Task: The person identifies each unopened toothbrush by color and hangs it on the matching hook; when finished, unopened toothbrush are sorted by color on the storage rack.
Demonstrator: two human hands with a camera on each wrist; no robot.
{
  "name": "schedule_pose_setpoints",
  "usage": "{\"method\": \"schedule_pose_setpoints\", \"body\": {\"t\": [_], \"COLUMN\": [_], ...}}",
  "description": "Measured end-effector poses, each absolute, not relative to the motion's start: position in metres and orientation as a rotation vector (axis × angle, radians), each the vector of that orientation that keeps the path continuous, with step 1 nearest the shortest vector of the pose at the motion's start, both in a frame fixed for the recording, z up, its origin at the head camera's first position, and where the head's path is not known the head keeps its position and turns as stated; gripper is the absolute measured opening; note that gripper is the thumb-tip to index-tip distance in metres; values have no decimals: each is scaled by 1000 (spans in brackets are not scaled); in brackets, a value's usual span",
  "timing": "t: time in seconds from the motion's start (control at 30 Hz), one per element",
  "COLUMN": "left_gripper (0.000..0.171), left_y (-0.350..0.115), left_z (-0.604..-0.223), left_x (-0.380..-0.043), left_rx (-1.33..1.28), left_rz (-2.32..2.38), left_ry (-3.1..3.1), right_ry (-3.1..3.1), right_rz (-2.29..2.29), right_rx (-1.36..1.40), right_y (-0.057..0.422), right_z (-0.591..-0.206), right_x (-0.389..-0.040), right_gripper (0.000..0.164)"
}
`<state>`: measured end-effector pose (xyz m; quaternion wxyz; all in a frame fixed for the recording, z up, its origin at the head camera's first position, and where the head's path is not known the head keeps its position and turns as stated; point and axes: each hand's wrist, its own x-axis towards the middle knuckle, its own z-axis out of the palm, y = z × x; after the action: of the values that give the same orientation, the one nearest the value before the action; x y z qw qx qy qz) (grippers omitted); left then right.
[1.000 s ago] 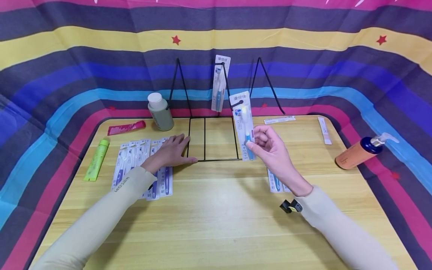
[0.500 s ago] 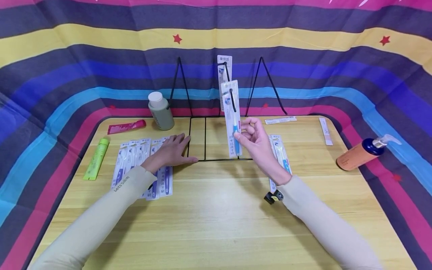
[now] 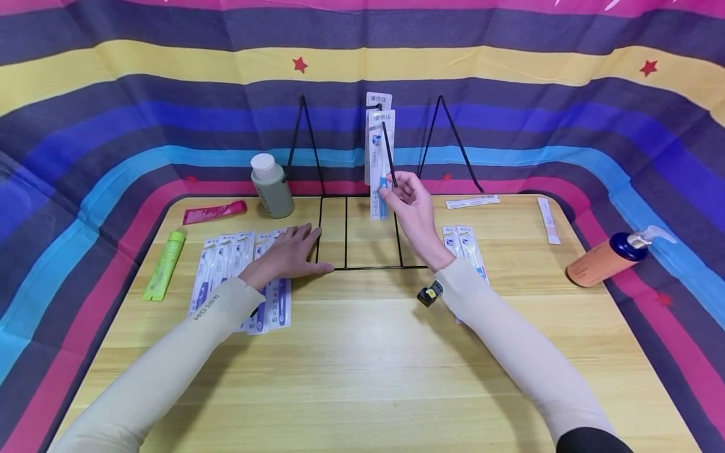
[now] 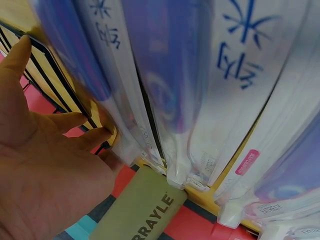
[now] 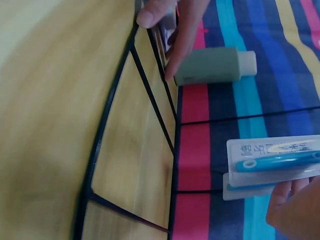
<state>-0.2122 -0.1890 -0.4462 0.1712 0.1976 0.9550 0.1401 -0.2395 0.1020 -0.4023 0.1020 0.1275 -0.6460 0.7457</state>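
Note:
My right hand [image 3: 416, 207] pinches the lower part of a packaged blue toothbrush [image 3: 375, 167] between thumb and fingers. The pack stands upright on the hook of a black wire rack [image 3: 374, 268], whose rod comes forward from near its top. Close behind it hangs a second toothbrush pack [image 3: 379, 99], mostly covered. In the right wrist view the two packs' lower ends overlap, the held toothbrush [image 5: 280, 162] in front. With fingers spread, my left hand [image 3: 287, 253] rests at the rack's front left corner, beside several packaged purple toothbrushes [image 3: 281, 302].
More packaged blue toothbrushes [image 3: 470, 245] lie to the right, partly under my forearm. A grey-green bottle [image 3: 274, 192] stands behind my left hand. A red tube [image 3: 212, 212] and green tube [image 3: 164, 267] lie left; an orange pump bottle [image 3: 600, 261] and two slim packets [image 3: 547, 220] are right.
My right hand has carried the toothbrush pack left and back along the rack's hook, up close to the hanging pack. The left hand has stayed in place.

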Motion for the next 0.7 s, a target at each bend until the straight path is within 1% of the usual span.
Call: {"method": "schedule_pose_setpoints", "body": {"t": [0.07, 0.2, 0.33, 0.53, 0.7], "left_gripper": [110, 109, 109, 109, 108], "left_y": [-189, -190, -188, -187, -188], "left_z": [-446, -446, -446, -446, -445], "left_x": [-212, -212, -213, -212, -211], "left_rx": [559, 562, 566, 552, 556], "left_rz": [401, 407, 403, 389, 408], "left_ry": [2710, 2710, 2713, 2715, 2712], "right_ry": [-1875, -1851, -1854, -1854, -1928], "right_rz": [2227, 2224, 2228, 2286, 2286], "right_rx": [350, 323, 312, 343, 340], "right_y": [100, 99, 108, 138, 178], "right_z": [-402, -402, -403, -408, -412], "right_x": [-246, -255, -260, -260, -244], "right_gripper": [32, 24, 22, 23, 27]}}
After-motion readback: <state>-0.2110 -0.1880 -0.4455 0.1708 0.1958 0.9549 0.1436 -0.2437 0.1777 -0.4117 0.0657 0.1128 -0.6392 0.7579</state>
